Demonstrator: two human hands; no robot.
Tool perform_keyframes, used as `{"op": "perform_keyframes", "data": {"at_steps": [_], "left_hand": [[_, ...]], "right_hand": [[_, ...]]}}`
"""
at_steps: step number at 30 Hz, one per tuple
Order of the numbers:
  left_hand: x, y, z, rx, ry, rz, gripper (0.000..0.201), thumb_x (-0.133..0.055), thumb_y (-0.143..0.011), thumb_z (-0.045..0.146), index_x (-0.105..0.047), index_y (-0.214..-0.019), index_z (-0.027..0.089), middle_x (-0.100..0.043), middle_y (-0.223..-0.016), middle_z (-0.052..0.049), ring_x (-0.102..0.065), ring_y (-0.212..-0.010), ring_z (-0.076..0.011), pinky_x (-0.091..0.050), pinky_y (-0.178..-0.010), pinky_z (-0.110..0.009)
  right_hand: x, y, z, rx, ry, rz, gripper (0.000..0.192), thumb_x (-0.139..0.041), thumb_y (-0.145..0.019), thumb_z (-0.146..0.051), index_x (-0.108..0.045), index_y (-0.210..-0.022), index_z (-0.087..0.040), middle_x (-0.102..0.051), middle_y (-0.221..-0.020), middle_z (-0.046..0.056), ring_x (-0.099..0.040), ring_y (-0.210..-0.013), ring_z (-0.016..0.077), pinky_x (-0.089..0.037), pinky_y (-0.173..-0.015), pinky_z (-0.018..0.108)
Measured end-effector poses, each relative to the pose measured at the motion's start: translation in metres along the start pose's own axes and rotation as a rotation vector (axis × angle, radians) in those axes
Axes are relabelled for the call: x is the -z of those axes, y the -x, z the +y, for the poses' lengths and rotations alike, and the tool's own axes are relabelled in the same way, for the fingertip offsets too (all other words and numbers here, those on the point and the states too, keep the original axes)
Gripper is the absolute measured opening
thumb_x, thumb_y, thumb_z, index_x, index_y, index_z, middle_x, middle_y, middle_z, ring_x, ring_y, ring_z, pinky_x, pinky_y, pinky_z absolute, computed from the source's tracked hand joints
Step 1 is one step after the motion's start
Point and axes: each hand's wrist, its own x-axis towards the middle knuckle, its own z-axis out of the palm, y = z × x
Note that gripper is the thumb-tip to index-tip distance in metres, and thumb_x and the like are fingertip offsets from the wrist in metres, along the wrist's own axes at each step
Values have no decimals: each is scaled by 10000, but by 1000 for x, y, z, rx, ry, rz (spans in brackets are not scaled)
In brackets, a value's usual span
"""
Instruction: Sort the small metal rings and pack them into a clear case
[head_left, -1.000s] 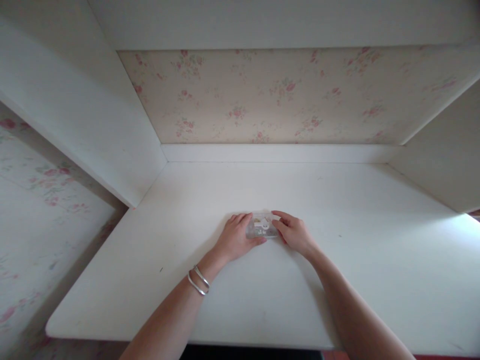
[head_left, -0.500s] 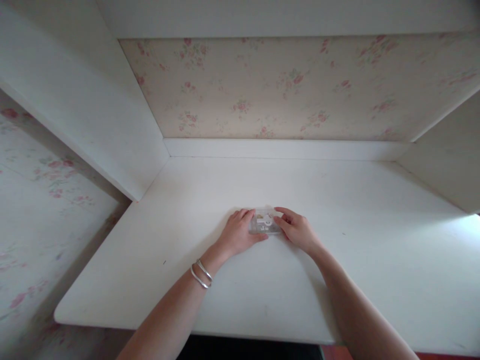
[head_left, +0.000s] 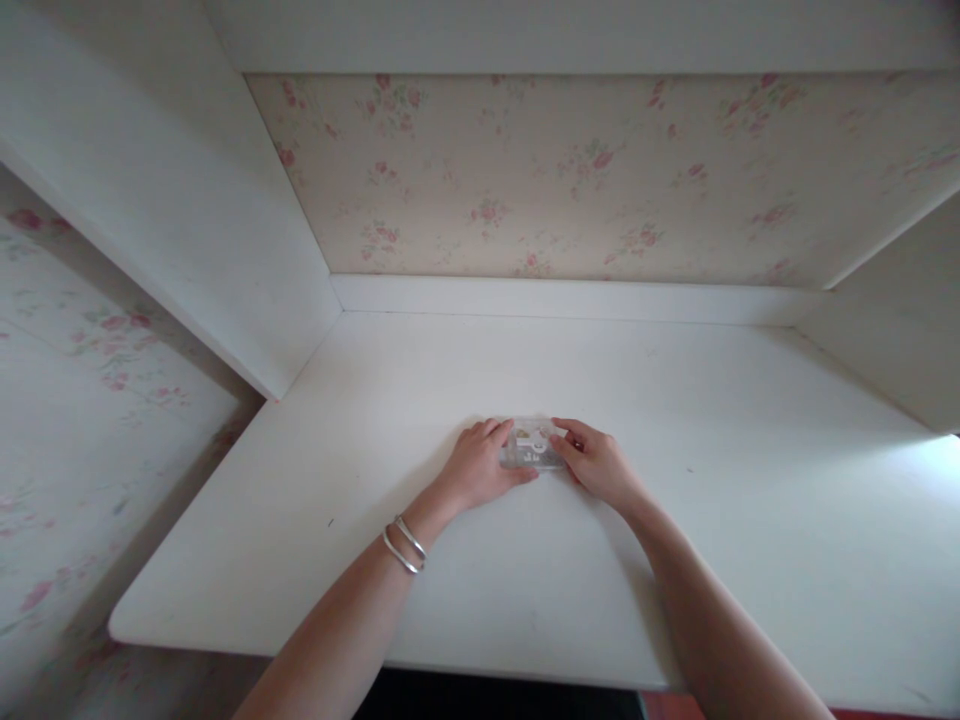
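A small clear plastic box lies on the white desk, with little white shapes and a yellowish bit showing inside or on its lid. My left hand grips its left end, fingers along the far side and thumb along the near edge. At the right end, my right hand pinches the box between thumb and index finger near the far right corner. The other fingers of my right hand are curled and partly hidden. Two silver bangles circle my left wrist.
A white upright panel borders the desk on the left, and another side panel stands at the right. Behind runs a low white ledge under floral wallpaper. A tiny dark speck lies left of my forearm.
The view has shifted very slightly. Both hands keep their places on the box, with no clear movement of the fingers.
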Motion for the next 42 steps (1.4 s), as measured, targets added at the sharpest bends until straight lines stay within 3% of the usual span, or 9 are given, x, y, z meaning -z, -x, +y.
{"op": "perform_keyframes", "data": {"at_steps": [8, 18, 24, 36, 42], "left_hand": [[3, -1, 4, -8, -16, 14, 453, -455, -867, 510, -511, -1195, 201, -614, -976, -59, -547, -952, -216, -404, -883, -367], [1, -2, 2, 48, -2, -27, 502, -514, -835, 509, -482, -1227, 198, -594, -1071, -66, -525, -1029, -226, -400, -906, -375], [-1, -2, 2, 71, 3, -44, 636, -480, -836, 549, -348, -1372, 233, -501, -1227, -97, -471, -1150, -245, -370, -972, -391], [1, -2, 3, 74, -8, -45, 606, -454, -838, 569, -383, -1348, 250, -510, -1237, -90, -466, -1157, -246, -358, -989, -404], [-1, 0, 1, 82, 1, -22, 712, -461, -802, 629, -362, -1351, 187, -461, -1311, -144, -414, -1225, -278, -349, -999, -429]], "right_hand": [[1, 1, -4, -2, -15, -5, 438, -445, -848, -444, -589, -1140, -151, -587, -623, -7, -502, -493, 115, -373, -508, 239], [1, 1, -2, 10, 10, 0, 432, -438, -855, -432, -589, -1143, -148, -591, -606, -5, -521, -509, 122, -382, -527, 242], [0, 1, -3, 6, 11, -1, 446, -432, -857, -445, -586, -1150, -146, -604, -631, 4, -529, -512, 125, -386, -521, 242], [1, 2, -6, -40, -19, -31, 463, -432, -856, -439, -587, -1190, -159, -586, -556, -21, -499, -447, 115, -396, -508, 243], [1, 2, -9, -72, 6, -11, 526, -431, -858, -502, -568, -1237, -165, -568, -521, -29, -506, -466, 127, -389, -504, 240]]}}
